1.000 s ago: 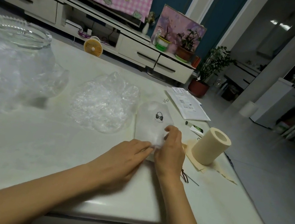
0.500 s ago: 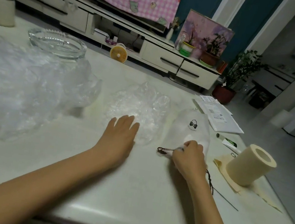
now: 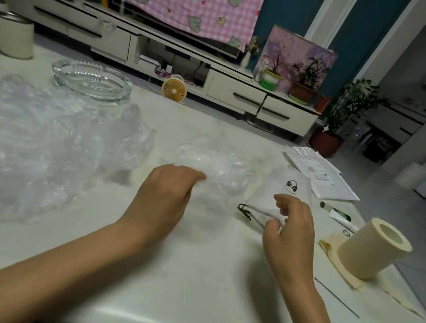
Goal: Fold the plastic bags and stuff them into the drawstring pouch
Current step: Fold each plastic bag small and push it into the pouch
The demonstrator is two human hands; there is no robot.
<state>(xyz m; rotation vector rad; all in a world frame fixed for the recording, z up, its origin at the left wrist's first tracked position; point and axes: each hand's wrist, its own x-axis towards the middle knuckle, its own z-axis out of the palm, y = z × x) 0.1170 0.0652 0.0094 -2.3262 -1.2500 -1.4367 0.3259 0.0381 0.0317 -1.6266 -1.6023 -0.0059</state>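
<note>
A white drawstring pouch (image 3: 283,190) with a small black logo lies on the pale table (image 3: 185,283), its dark cord (image 3: 243,210) trailing left from the mouth. My right hand (image 3: 292,225) pinches the pouch's mouth between thumb and fingers. Left of the pouch lies a small crumpled clear plastic bag (image 3: 222,168). My left hand (image 3: 165,195) is at that bag's near edge, fingers bent down with the tips touching the plastic. A big heap of clear plastic bags (image 3: 25,147) covers the table's left side.
A glass ashtray (image 3: 91,80) and a cream cup (image 3: 11,36) stand at the back left. On the right are paper mailers (image 3: 322,176), a green-capped tube (image 3: 336,210), a cream roll (image 3: 372,248) and a thin stick (image 3: 336,296) near the table's right edge.
My left hand left the pouch, moved left to the small clear bag and now bends its fingers on it. My right hand stays at the pouch's mouth; the cord has come into view.
</note>
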